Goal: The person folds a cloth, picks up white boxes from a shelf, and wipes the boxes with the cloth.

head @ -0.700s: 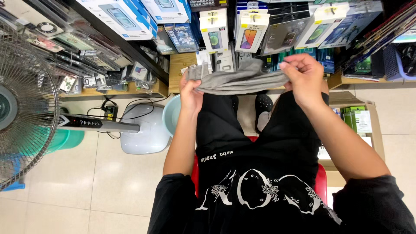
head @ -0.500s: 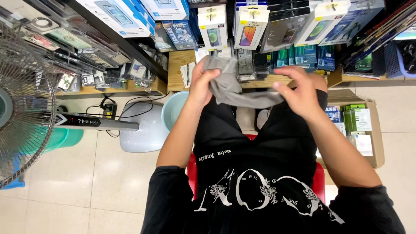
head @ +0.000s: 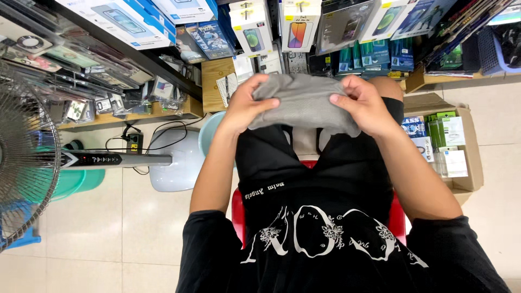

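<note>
Grey soft cloth (head: 304,106), light and floppy, is bunched between my left hand (head: 244,108) and right hand (head: 366,108) above my knees; fingers curl closed over its top edge, which I judge the best hold.

Seated, viewed from above. Both bare forearms extended forward over the lap and converging. Left hand (head: 244,108) and right hand (head: 364,106) raised level, well apart, palms turned inward; fingers curled shut, thumbs pressed on top, pinching opposite edges of a folded grey fabric piece (head: 304,103).
</note>
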